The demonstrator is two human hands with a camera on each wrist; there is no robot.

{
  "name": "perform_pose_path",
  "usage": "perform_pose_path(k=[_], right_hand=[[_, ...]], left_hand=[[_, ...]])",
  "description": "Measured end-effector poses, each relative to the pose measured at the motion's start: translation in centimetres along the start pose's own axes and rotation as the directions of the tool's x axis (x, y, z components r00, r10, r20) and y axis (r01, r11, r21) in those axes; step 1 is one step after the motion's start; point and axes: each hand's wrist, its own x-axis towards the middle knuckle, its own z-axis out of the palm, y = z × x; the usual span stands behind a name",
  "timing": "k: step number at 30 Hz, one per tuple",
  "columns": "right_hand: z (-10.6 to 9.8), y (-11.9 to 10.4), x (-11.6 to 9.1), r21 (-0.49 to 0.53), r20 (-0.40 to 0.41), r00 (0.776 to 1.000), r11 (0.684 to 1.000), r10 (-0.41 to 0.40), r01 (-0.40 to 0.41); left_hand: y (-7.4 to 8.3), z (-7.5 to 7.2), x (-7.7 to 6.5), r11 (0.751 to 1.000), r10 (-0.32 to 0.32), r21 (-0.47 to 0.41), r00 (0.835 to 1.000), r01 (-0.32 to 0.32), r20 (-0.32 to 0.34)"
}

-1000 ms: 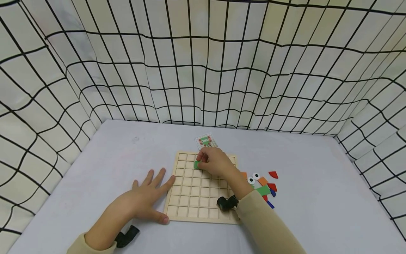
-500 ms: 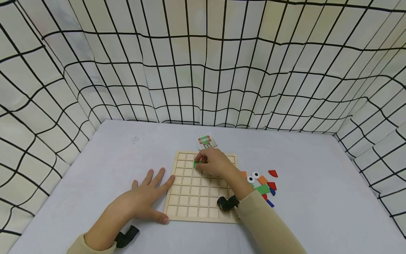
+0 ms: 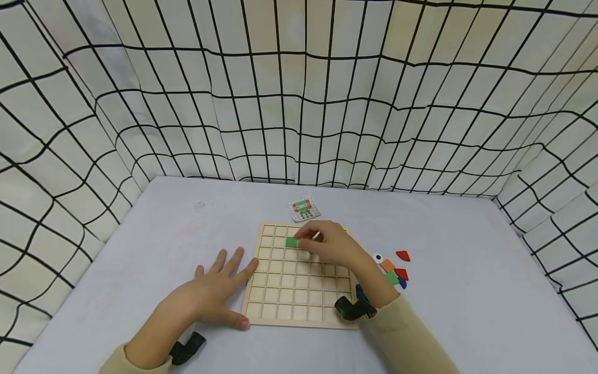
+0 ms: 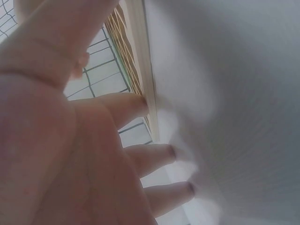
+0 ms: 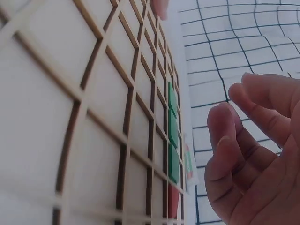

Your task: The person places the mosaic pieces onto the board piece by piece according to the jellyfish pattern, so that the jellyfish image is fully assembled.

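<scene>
A wooden grid board [image 3: 280,296] lies flat on the white table. My left hand [image 3: 210,296] rests at its left side with fingers spread, thumb and a fingertip touching the frame. Above the upper part of the board is my right hand [image 3: 329,244], its fingers loosely bent with nothing seen between them. A green square tile [image 3: 291,242] sits in an upper cell beside those fingertips. The right wrist view has green tiles [image 5: 173,126] in a row in the cells, with a red piece [image 5: 173,201] at the row's end; in the head view that hand hides most of this row.
A small pattern card [image 3: 303,208] lies beyond the board. To its right are loose pieces: red ones [image 3: 403,256], an orange one [image 3: 387,265], a green one [image 3: 391,278], a blue one [image 3: 403,283] and a round eye piece [image 3: 378,257]. Black-lined white cloth [image 3: 299,104] surrounds the table.
My right hand has let go of the green tile and drawn back slightly to the right, so more of the tile and card shows. The left hand stays put.
</scene>
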Motion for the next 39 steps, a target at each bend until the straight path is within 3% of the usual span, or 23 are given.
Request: perform_pose_path(k=[17,28,39], right_hand=[[-5.7,4.4,-4.5,0.068,-0.146,0.984,0.993,0.105,-0.096],[-8.5,6.6,-6.9,-0.005,-0.219,0.958,0.981,0.188,-0.193],[-10.0,7.4,-8.2,-0.182,-0.281,0.933,0.942,0.226,-0.283]], left_hand=[[0.1,-0.2,0.0,1.0,-0.003,-0.003,1.0,0.003,0.002],[0.1,0.2,-0.2,1.0,0.006,-0.014,1.0,-0.006,0.0],[0.1,0.1,-0.3,1.0,0.014,-0.009,1.0,-0.014,-0.011]])
